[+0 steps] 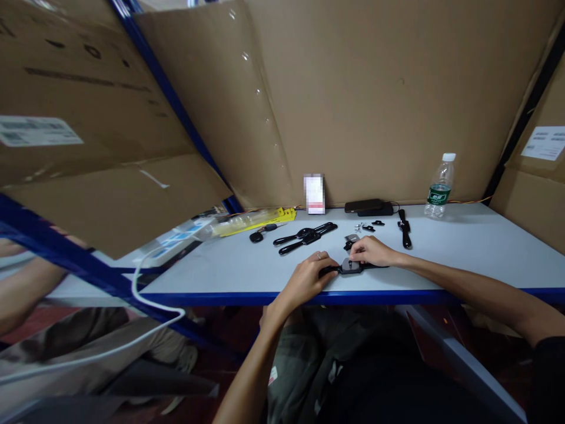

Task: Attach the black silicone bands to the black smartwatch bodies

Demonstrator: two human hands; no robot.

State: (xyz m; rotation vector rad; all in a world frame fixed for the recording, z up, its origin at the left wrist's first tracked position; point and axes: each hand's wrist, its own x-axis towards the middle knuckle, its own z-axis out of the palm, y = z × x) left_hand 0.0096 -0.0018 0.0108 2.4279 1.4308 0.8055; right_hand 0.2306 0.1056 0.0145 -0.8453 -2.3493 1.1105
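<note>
Black tool (362, 267) is lying near table's (220, 274) front edge, my left hand (311, 275) gripping its end, right hand (374, 251) pinching over plate (349, 268).

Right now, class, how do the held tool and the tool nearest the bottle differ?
The held tool lies side to side; the tool nearest the bottle lies front to back. A grey plate sits on the held tool; none shows on the other tool. The left hand touches the held tool; no hand touches the other tool. Both are black.
</note>
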